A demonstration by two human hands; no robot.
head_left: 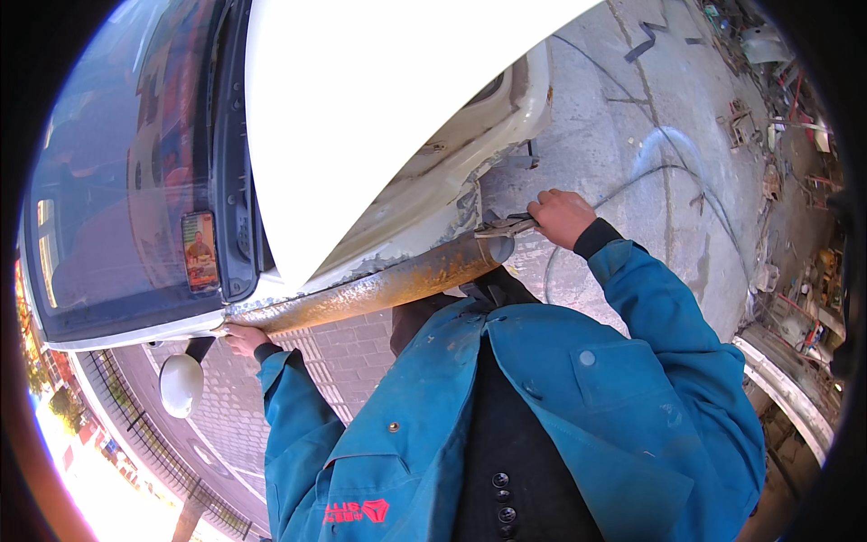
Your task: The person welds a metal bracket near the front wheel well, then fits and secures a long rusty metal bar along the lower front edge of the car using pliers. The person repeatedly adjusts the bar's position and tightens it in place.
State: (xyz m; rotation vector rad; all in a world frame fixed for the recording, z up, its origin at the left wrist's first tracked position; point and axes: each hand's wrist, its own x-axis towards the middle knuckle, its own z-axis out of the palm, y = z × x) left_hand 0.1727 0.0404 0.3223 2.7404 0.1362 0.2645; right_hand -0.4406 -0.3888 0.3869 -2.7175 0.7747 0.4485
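Observation:
A long, curved fender panel, rusty yellow-brown, lies along the side of a white vehicle body. My left hand is closed on the panel's left end, beside the windscreen corner; its fingers are partly hidden. At the opposite end, my right hand grips the handles of metal locking pliers. The pliers' jaws sit at the panel's right end, against or very close to its edge; I cannot tell whether they bite on it.
A raised white hood covers much of the front bay. The windscreen is at left, with a white side mirror below it. A cable trails over the concrete on the right. Scrap parts line the far right.

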